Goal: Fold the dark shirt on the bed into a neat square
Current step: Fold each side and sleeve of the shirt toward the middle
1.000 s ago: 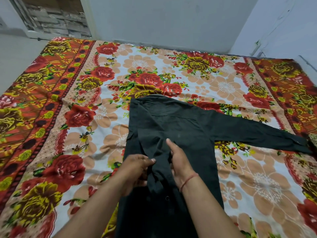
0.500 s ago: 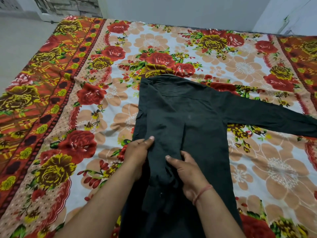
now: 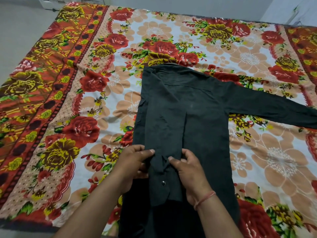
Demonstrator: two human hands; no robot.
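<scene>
Dark shirt (image 3: pixel 188 117), back-up on my floral bed (image 3: pixel 51 100): soft, light, limp cotton; my left hand (image 3: pixel 135 162) and right hand (image 3: pixel 188 170) pinch its folded-in sleeve cuff (image 3: pixel 163 184), best held by seams.

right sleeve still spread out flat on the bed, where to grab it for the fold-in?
Take the spread sleeve near its cuff end, which runs out of frame at the right edge, probably with the right hand. It lies flat, pointing away from the shirt body, so pinching its edge from above lets it swing across in one piece. Both hands are now busy on the folded left sleeve.
</scene>
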